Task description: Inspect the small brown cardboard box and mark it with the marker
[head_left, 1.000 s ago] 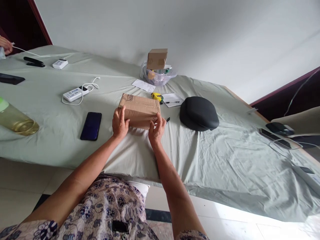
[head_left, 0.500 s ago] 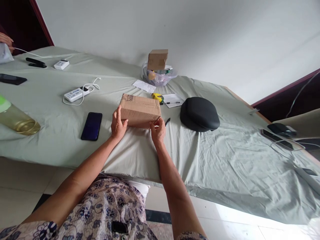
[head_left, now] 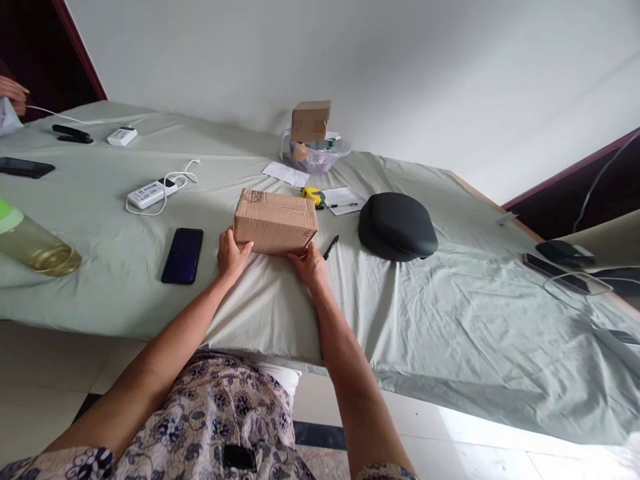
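A brown cardboard box [head_left: 275,223] is before me on the cloth-covered table [head_left: 280,307], its taped top facing up. My left hand [head_left: 233,257] grips its near left corner, with the thumb on the front face and the fingers along the left side. At the near right corner, my right hand [head_left: 309,265] holds the lower edge; some of its fingertips are hidden behind the box. Just right of that hand lies a black pen [head_left: 331,247]. A yellow tape measure [head_left: 313,195] sits behind the box's far right corner.
Left of the box lie a phone [head_left: 183,256], a white power strip [head_left: 153,192] with a cable, and a bottle [head_left: 43,247]. A black case [head_left: 398,227] stands to the right. Behind are papers [head_left: 286,174] and a plastic basket [head_left: 320,159] bearing another box [head_left: 311,121]. Another person's hand [head_left: 14,93] shows far left.
My right hand has slipped lower and slightly left along the box's near right corner. My left hand has shifted a little down its side. The box appears slightly farther left.
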Motion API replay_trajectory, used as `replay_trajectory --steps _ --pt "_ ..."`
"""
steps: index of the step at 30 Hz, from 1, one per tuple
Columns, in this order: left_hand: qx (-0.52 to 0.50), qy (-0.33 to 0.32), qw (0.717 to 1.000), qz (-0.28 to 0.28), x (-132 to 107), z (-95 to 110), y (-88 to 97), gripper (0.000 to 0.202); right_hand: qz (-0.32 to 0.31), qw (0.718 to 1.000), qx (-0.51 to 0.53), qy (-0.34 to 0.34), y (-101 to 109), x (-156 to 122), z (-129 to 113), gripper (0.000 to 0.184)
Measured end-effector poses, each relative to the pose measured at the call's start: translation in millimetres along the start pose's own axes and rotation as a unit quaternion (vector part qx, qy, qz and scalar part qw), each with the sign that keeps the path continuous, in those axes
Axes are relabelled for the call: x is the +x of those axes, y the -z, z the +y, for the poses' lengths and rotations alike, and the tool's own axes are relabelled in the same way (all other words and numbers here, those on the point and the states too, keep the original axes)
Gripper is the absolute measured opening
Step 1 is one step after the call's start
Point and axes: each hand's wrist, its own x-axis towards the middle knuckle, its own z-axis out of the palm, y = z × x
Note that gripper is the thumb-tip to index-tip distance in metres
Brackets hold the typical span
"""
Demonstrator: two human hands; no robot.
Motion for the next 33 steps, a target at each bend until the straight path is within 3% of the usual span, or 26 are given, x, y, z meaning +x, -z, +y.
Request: replay_trajectory --steps 5,17,24,33 --pt "0.023 -0.001 1.0 -0.003 -2.0 -1.0 -2.9 0.065 -0.026 0.999 -0.038 0.001 -0.5 -0.2 0.6 0.033" --pt "0.01 -0.021 0.999 0.034 1.1 -13.7 -8.8 0.049 0.012 0.999 -0.014 0.031 -12.6 0.1 11.5 0.036" --pt "0.009 -0.026 0.998 0.054 -1.0 -12.1 -8.3 0.054 0.016 0.999 -0.007 0.044 -19.0 -0.1 11.4 0.039" --pt "0.045 -0.027 0.998 0.028 -7.6 -3.5 -3.8 0.054 0.08 0.997 -0.019 0.006 -32.5 -7.6 0.8 0.079"
